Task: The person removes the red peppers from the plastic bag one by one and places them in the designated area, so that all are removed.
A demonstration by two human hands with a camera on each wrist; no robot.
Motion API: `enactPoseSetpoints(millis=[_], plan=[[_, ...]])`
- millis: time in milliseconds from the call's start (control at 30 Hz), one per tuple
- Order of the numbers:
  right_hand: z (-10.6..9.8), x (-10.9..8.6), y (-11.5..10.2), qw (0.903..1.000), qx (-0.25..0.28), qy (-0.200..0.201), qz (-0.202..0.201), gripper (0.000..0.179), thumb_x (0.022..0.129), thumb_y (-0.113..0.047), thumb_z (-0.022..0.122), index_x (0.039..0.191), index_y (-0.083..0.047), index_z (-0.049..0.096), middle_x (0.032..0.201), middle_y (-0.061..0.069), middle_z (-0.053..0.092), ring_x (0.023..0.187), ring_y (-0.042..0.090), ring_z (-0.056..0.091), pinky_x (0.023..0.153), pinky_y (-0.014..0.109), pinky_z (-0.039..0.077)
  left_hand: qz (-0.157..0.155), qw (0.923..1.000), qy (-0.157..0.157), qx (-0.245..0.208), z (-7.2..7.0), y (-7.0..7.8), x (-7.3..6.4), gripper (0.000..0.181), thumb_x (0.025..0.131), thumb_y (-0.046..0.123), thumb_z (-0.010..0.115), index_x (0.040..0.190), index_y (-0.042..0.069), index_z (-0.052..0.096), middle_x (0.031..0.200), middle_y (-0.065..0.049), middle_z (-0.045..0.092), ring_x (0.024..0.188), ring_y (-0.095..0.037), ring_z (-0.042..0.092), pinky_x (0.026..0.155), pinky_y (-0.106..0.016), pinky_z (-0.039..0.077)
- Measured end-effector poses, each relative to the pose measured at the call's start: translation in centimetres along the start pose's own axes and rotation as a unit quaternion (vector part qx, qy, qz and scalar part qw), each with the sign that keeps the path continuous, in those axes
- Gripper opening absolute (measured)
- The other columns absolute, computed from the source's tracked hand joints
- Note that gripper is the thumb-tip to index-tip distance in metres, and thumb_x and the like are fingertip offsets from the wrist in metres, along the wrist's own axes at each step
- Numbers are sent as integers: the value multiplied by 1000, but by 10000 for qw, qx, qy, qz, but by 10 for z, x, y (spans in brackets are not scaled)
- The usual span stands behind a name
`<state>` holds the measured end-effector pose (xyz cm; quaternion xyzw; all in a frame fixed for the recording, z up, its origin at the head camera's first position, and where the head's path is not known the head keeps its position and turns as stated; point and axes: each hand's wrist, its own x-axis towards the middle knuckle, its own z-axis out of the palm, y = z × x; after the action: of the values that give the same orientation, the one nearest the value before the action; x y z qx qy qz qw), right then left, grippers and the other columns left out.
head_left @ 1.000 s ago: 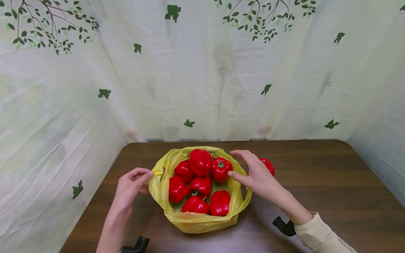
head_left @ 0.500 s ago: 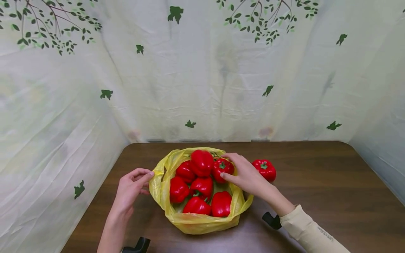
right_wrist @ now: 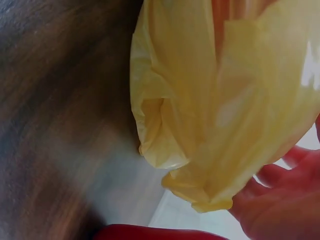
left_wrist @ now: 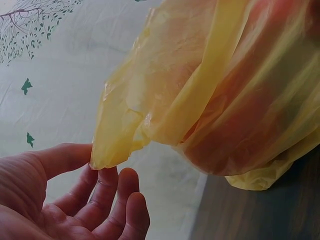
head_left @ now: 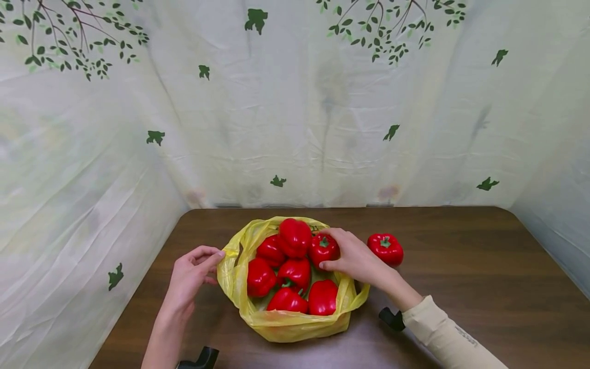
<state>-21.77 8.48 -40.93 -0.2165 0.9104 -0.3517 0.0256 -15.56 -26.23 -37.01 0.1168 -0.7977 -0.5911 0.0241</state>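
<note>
Seven red peppers (head_left: 294, 271) sit in an open yellow bag (head_left: 299, 328), low in the centre of the head view, on a brown bench (head_left: 470, 266). An eighth pepper (head_left: 385, 248) lies outside, right of the bag. The right hand (head_left: 357, 259) crosses the bag's right side, thumb and fingers closed around the stem-up pepper (head_left: 324, 248) within; the right wrist view shows instead the bag's outside, covering those fingertips. At the bag's left edge, the left hand (head_left: 190, 271) pinches the plastic; only the left wrist view reveals its remaining fingers loosely bent below.
</note>
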Motion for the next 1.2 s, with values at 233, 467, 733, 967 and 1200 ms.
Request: enactPoseSetpoints(millis=[233, 467, 733, 967, 1200], plan=[[3, 0, 2, 9996, 15, -10, 270, 77, 74, -33, 87, 140, -20, 50, 117, -2, 58, 109, 18, 52, 83, 36, 53, -31, 10000, -19, -45, 0, -1, 0, 33, 93, 29, 70, 108, 1, 64, 89, -3, 69, 79, -21, 63, 68, -35, 57], [2, -5, 2, 9997, -94, 61, 210, 78, 73, -33, 85, 141, -23, 48, 116, -3, 58, 107, 17, 53, 80, 34, 53, -7, 10000, 10, -12, 0, -1, 0, 33, 93, 29, 69, 108, 1, 65, 90, -4, 69, 79, -21, 63, 68, -35, 57], [-4, -16, -7, 9993, -231, 276, -118, 79, 73, -31, 84, 142, -22, 47, 126, -4, 55, 112, 16, 49, 83, 34, 52, 21, 10000, 39, -33, -1, -2, -1, 32, 93, 28, 69, 109, 0, 64, 90, -4, 68, 79, -21, 63, 67, -34, 57], [-13, -27, -15, 9982, 130, 531, -262, 79, 71, -25, 85, 139, -25, 45, 129, -9, 50, 111, 12, 52, 81, 35, 55, 10, 10000, 39, -39, -1, -2, 0, 33, 93, 29, 69, 109, 0, 64, 89, -3, 68, 78, -21, 63, 66, -34, 57], [-22, -39, -16, 9959, 459, 654, -418, 80, 72, -20, 85, 140, -22, 43, 131, -10, 47, 111, 11, 52, 81, 35, 56, 14, 10000, 56, -38, 0, -1, 0, 32, 93, 28, 69, 108, 0, 64, 89, -3, 69, 78, -21, 63, 66, -34, 57]])
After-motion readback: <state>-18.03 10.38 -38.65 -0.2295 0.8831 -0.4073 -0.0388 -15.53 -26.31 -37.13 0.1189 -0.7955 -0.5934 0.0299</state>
